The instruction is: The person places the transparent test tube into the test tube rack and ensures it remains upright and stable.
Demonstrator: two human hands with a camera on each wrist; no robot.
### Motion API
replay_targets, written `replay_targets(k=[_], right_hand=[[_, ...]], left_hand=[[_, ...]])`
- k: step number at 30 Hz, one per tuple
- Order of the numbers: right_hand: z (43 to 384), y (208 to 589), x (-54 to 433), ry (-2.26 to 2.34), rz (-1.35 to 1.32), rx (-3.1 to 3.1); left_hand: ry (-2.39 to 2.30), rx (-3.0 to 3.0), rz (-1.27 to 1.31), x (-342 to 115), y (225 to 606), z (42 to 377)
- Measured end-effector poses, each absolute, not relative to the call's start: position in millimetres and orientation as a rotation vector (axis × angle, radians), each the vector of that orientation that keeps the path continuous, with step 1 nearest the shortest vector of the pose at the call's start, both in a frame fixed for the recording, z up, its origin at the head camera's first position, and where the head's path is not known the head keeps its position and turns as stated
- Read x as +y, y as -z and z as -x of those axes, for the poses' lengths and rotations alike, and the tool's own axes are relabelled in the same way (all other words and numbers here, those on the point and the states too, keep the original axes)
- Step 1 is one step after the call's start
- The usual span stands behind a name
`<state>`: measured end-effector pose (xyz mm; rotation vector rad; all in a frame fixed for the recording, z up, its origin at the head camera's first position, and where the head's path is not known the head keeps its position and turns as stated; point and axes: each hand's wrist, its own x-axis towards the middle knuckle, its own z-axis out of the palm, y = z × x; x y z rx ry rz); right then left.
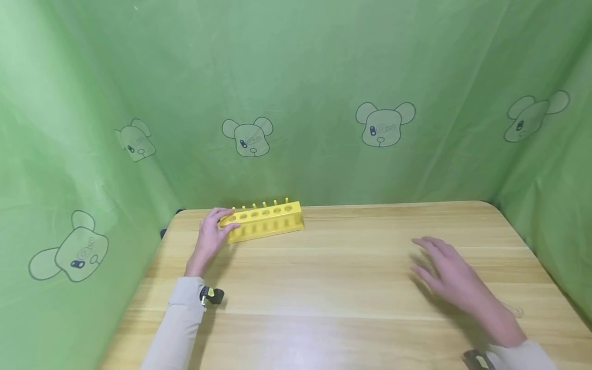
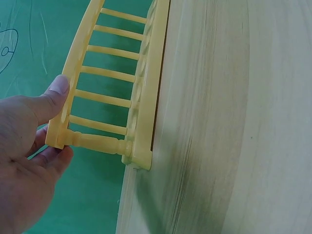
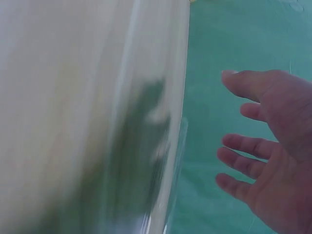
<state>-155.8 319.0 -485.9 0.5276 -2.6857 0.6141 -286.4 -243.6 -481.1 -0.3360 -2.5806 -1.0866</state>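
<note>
A yellow test tube rack stands near the back edge of the table, left of the middle. It has a row of round holes along its top and a row of pegs behind. My left hand grips the rack's left end; in the left wrist view the thumb lies on the top plate and fingers curl beneath it. Over the right side of the table, my right hand holds nothing. Its fingers are spread and slightly bent in the right wrist view, away from the rack.
The wooden table has rounded back corners. Green curtains printed with bear heads hang behind it and at both sides. A thin, pale loop lies beside the right forearm.
</note>
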Motion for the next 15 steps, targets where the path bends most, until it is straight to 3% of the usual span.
replay_targets(k=[15], right_hand=[[194.8,469.7,246.1,-0.642,-0.718,-2.697]], left_hand=[[1.112,-2.600,0.328,-246.0,483.8,288.7]])
